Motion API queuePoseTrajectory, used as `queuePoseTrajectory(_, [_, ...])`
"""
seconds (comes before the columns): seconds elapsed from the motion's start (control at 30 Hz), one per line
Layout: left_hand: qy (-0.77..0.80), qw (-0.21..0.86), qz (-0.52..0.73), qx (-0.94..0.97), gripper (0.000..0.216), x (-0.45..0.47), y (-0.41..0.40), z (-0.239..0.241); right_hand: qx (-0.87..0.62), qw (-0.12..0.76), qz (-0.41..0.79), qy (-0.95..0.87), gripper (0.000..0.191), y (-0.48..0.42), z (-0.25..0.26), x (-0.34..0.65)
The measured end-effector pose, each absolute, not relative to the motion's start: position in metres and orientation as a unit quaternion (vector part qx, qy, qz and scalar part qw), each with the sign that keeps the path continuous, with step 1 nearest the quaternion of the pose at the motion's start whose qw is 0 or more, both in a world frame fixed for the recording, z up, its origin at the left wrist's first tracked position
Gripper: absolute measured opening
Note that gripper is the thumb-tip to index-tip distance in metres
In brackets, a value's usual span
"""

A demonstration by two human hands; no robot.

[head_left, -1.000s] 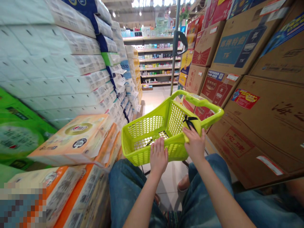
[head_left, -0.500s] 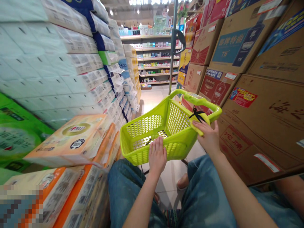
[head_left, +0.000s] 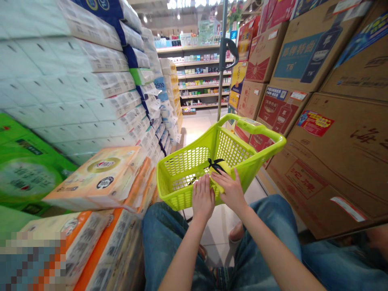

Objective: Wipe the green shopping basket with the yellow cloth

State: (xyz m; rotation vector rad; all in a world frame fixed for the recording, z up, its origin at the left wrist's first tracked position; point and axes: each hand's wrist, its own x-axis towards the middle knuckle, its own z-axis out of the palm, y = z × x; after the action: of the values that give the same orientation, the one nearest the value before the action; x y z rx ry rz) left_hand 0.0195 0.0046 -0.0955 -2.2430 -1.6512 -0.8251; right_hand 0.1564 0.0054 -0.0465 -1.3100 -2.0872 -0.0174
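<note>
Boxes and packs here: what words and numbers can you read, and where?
"郎牌特曲": blue-printed carton
"T6": same carton
"T6": red-printed carton
"2500": blue-and-white pack
"100%": orange pack
"海": big brown carton
Other print is too small, blurred or stylised to read.

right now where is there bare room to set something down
Free: the left end of the lime-green plastic basket, between its far wall and the left hand; and pale floor tiles between stacked white packs and brown cardboard cartons. Crowded: the near rim, where the right hand covers the yellow cloth with black ribbon beside the left.
</note>
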Motion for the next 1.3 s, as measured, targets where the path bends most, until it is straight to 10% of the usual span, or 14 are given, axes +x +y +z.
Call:
queuePoseTrajectory(1.07, [-0.571,0.105,-0.296,-0.759,0.054,0.021,0.003,-0.092,-0.604,0.3,-0.177,-0.717,0.063,0.029,-0.009,0.27])
queuePoseTrajectory(1.3, [-0.573,0.097,-0.289,-0.761,0.056,0.021,0.003,-0.093,-0.607,0.334,-0.083,-0.717,0.066,0.014,-0.043,0.166])
